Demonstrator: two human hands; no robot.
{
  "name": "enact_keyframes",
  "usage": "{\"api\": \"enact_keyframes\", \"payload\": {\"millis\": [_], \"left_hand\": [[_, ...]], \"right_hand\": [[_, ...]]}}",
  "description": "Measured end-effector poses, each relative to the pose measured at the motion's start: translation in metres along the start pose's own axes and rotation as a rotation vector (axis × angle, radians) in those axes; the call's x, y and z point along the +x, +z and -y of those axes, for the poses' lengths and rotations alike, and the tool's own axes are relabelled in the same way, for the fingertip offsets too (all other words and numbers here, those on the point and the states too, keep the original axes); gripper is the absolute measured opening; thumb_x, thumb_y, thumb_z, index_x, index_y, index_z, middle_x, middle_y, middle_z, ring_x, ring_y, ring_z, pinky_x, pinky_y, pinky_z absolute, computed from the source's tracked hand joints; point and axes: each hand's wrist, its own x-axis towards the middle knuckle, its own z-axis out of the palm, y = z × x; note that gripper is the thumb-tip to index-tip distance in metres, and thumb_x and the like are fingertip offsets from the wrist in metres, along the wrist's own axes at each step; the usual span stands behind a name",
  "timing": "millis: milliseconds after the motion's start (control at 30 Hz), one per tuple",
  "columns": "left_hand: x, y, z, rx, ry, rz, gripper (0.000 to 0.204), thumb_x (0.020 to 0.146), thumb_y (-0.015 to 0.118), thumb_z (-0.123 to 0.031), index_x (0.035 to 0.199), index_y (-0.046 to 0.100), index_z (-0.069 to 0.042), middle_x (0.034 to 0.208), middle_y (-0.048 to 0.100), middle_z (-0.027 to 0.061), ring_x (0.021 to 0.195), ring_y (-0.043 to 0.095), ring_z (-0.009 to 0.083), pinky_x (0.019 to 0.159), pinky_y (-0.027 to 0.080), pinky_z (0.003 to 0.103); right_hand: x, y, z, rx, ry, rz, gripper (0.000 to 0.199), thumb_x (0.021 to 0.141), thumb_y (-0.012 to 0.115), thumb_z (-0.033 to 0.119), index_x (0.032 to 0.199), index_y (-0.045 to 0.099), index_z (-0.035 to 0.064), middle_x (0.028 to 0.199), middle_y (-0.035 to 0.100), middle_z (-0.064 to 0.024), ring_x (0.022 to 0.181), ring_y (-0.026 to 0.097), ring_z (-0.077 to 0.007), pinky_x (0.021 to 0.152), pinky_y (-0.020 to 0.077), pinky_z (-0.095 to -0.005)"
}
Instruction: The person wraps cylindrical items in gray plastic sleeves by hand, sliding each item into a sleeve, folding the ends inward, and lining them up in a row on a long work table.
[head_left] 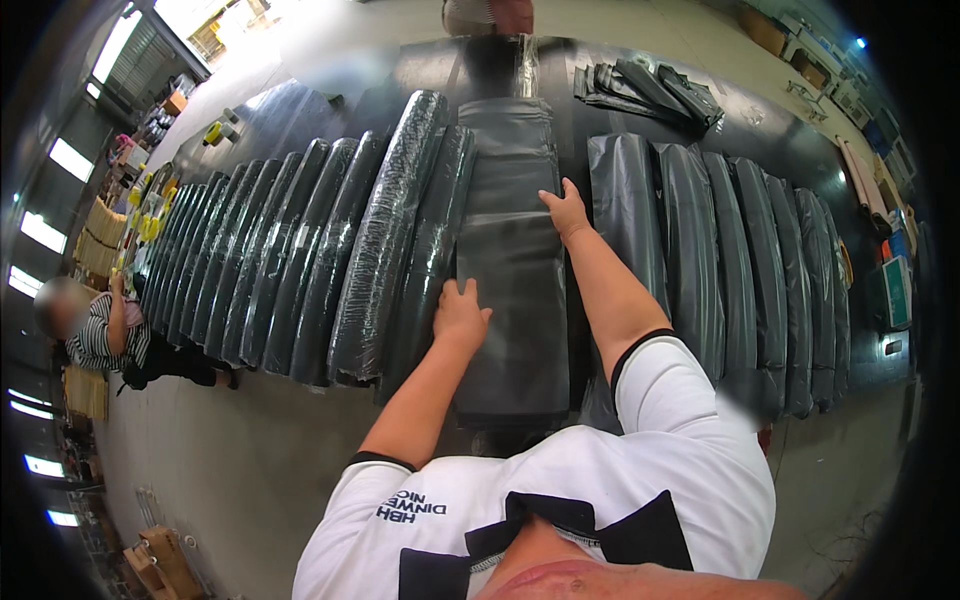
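A long flat stack of folded black plastic sheeting (512,300) lies lengthwise before me on the dark table. My left hand (462,314) is at its left edge, fingers apart and holding nothing. Farther up, my right hand (567,212) is at the right edge, its fingers also spread. Just left of the stack is a shiny black film-wrapped roll (432,240), and beside that a longer wrapped roll (385,240). On the right, a flattish black plastic bundle (627,200) lies near my right forearm.
Several wrapped black rolls (290,250) line the left side; several black bundles (745,250) line the right. Loose folded black plastic (650,92) lies at the far right of the table (400,75). A person in stripes (105,330) is at the left end; another person (487,15) stands beyond the far edge.
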Motion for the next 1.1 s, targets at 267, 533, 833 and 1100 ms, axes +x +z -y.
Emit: {"api": "enact_keyframes", "payload": {"millis": [267,533,833,1100], "left_hand": [[-0.037,-0.130,0.115,0.351,-0.187,-0.144,0.115,0.062,0.083,-0.049,0.149,0.023,-0.003,0.141,0.043,0.0207,0.132,0.042,0.0321,0.106,0.038,0.039],[-0.018,-0.167,0.127,-0.852,-0.225,0.378,0.075,0.071,0.081,-0.022,0.131,0.042,0.003,0.112,0.061,0.0160,0.096,0.063,0.0221,0.082,0.053,0.036],[-0.127,-0.090,0.053,-1.536,0.077,0.482,0.072,0.083,0.075,-0.026,0.135,0.035,0.003,0.121,0.055,0.0140,0.106,0.056,0.0222,0.093,0.048,0.034],[-0.133,-0.021,0.058,-0.548,0.799,0.502,0.046,0.091,0.054,-0.019,0.129,0.050,0.007,0.134,0.050,0.0245,0.128,0.044,0.0375,0.110,0.032,0.041]], "right_hand": [[-0.221,-0.038,0.039,-0.712,0.212,0.219,0.096,0.076,0.069,0.048,0.148,0.023,0.0038,0.154,0.017,-0.0244,0.141,0.019,-0.0424,0.112,0.0243,-0.0524],[-0.292,-0.010,0.038,-0.670,0.096,0.271,0.095,0.078,0.070,0.045,0.147,0.024,-0.0011,0.152,0.021,-0.0265,0.138,0.024,-0.0433,0.113,0.0257,-0.0461],[-0.258,-0.022,0.136,0.591,0.545,0.613,0.061,0.085,0.068,0.040,0.129,0.051,0.0007,0.108,0.062,-0.0096,0.099,0.061,-0.0196,0.089,0.0494,-0.0397],[-0.361,-0.116,0.073,0.403,0.405,0.407,0.051,0.081,0.070,0.029,0.121,0.054,0.0014,0.099,0.064,-0.0067,0.083,0.063,-0.0139,0.076,0.0514,-0.0303]]}}
